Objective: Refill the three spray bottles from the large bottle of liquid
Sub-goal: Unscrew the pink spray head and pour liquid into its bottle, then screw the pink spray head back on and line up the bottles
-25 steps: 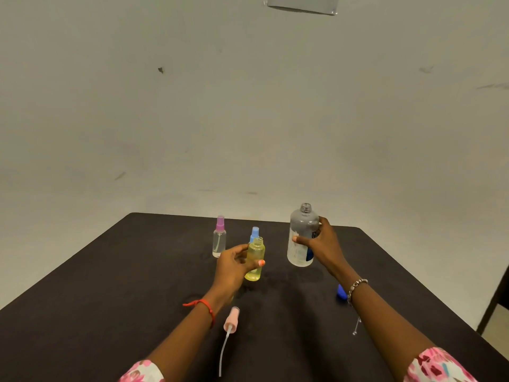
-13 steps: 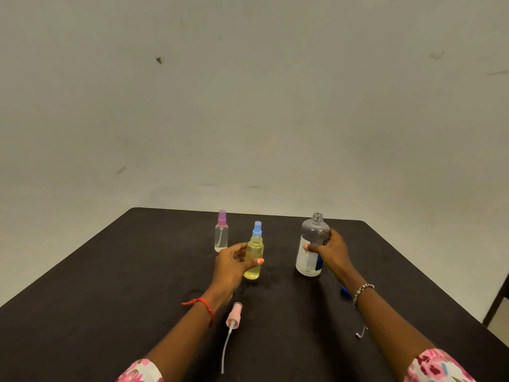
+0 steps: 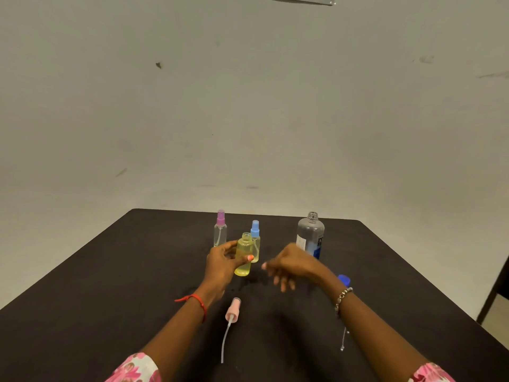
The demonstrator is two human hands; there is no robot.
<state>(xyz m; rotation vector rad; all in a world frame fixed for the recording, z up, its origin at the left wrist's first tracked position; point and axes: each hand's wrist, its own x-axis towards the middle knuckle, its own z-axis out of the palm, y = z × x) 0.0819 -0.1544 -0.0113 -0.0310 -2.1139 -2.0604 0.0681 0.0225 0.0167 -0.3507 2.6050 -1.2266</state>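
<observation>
My left hand grips a small yellow spray bottle that stands uncapped on the black table. Its pink spray head with a long tube lies on the table nearer to me. Right behind the yellow bottle stands a blue-capped spray bottle, and a clear one with a purple cap is further left. The large clear bottle, uncapped, stands upright at the right. My right hand hovers empty in front of it, fingers loosely apart.
The large bottle's blue cap lies on the table behind my right wrist. A thin chain hangs from my bracelet. The table's far edge is just behind the bottles; a dark post stands off the right edge.
My right hand has let go of the large bottle and moved left toward the yellow bottle. The large bottle now stands alone. My left hand keeps its hold.
</observation>
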